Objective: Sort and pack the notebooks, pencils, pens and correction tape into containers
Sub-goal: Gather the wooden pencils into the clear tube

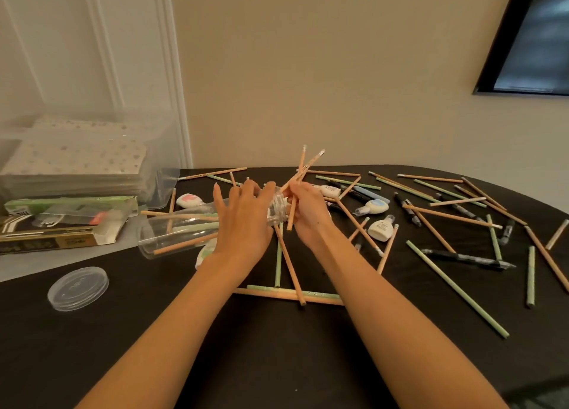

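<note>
Fingers [296, 193] of your right hand [308, 214] are clamped round a bunch of pencils [304, 166]. Your left hand [243, 224] holds the clear jar [175, 233] by its neck. The jar lies on its side, long axis 9 to 3 o'clock, with its mouth just beside the pencils' lower ends. The pencils slant toward 1 o'clock, so you'd likely need to level them first.

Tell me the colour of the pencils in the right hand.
Light tan pencils with pale eraser tips, held by the right hand; head view.
</note>
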Motion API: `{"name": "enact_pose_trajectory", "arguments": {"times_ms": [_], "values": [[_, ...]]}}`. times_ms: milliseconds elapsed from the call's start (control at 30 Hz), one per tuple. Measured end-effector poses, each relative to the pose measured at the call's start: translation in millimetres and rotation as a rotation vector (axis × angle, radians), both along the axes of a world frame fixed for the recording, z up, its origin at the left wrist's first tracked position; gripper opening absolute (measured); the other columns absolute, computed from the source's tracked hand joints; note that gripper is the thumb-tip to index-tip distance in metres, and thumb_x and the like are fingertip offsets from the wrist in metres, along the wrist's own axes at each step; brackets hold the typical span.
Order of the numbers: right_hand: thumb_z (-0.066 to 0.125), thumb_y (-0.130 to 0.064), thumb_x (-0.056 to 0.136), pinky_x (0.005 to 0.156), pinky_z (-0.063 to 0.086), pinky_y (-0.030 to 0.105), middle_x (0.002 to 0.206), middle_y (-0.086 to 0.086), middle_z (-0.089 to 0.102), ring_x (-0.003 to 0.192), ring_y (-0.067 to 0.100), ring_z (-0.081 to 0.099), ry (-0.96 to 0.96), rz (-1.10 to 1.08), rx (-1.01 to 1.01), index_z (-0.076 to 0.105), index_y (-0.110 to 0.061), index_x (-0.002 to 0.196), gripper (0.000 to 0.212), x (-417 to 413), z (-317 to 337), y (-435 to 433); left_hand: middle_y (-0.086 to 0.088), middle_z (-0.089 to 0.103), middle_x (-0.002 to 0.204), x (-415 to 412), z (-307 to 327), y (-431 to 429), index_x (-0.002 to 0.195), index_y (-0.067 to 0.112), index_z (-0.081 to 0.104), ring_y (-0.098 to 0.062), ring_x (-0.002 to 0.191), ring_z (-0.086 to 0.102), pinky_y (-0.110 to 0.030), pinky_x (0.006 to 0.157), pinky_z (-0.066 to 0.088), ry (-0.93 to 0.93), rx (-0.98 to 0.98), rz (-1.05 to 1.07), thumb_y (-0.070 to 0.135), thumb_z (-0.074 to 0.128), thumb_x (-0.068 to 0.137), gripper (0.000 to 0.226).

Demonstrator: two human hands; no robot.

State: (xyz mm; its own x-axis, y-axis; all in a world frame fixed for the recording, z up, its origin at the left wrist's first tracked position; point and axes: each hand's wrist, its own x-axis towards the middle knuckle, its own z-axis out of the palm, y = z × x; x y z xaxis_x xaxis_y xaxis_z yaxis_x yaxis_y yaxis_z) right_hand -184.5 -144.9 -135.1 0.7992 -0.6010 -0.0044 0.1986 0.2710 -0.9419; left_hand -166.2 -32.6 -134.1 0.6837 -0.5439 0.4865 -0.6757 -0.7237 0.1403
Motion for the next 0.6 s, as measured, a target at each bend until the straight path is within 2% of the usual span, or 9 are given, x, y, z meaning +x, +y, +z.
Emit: {"name": "enact_pose_trajectory", "arguments": {"times_ms": [133, 300, 433, 500, 600], "values": [[0.039, -0.013, 0.1, 0.063, 0.039, 0.021, 0.072, 0.001, 0.046, 0.065, 0.007, 0.041, -0.107, -0.021, 0.164, 0.054, -0.011, 0.084, 0.021, -12, -1, -7, -0.001, 0.037, 0.139, -8, 2, 0, 0.142, 0.029, 0.03, -0.022, 0.133, 0.031, -0.048, 0.115, 0.002, 0.024, 0.007, -0.029, 0.022, 0.063, 0.085, 0.067], [0.039, -0.015, 0.1, 0.064, 0.044, 0.022, 0.074, 0.002, 0.048, 0.067, 0.009, 0.046, -0.095, -0.025, 0.141, 0.052, -0.011, 0.088, 0.018, -17, -1, -16, 0.002, 0.038, 0.139, -11, 6, -6, 0.141, 0.031, 0.033, -0.021, 0.133, 0.032, -0.048, 0.115, 0.004, 0.091, 0.061, -0.116, 0.028, 0.068, 0.082, 0.069], [0.039, -0.012, 0.1, 0.056, 0.045, 0.021, 0.074, 0.003, 0.053, 0.062, 0.009, 0.051, -0.125, -0.05, 0.087, 0.049, -0.004, 0.113, 0.019, -14, 1, -15, 0.001, 0.037, 0.142, -13, 9, -7, 0.141, 0.029, 0.032, -0.021, 0.135, 0.031, -0.048, 0.115, 0.003, 0.111, 0.098, -0.146, 0.028, 0.068, 0.082, 0.069], [0.04, -0.007, 0.099, 0.059, 0.044, 0.022, 0.076, 0.003, 0.052, 0.065, 0.009, 0.05, -0.186, -0.075, 0.146, 0.044, -0.006, 0.127, 0.029, -12, 2, -13, 0.001, 0.036, 0.142, -12, 9, -6, 0.142, 0.029, 0.032, -0.022, 0.135, 0.03, -0.048, 0.115, 0.004, 0.123, 0.095, -0.138, 0.027, 0.068, 0.082, 0.07], [0.039, -0.003, 0.098, 0.068, 0.045, 0.024, 0.081, 0.004, 0.049, 0.071, 0.011, 0.047, -0.233, -0.056, 0.184, 0.041, -0.005, 0.132, 0.034, -9, 2, -7, 0.002, 0.037, 0.141, -10, 9, -6, 0.142, 0.029, 0.032, -0.021, 0.134, 0.03, -0.049, 0.115, 0.005, 0.131, 0.076, -0.114, 0.029, 0.068, 0.081, 0.07]]}}
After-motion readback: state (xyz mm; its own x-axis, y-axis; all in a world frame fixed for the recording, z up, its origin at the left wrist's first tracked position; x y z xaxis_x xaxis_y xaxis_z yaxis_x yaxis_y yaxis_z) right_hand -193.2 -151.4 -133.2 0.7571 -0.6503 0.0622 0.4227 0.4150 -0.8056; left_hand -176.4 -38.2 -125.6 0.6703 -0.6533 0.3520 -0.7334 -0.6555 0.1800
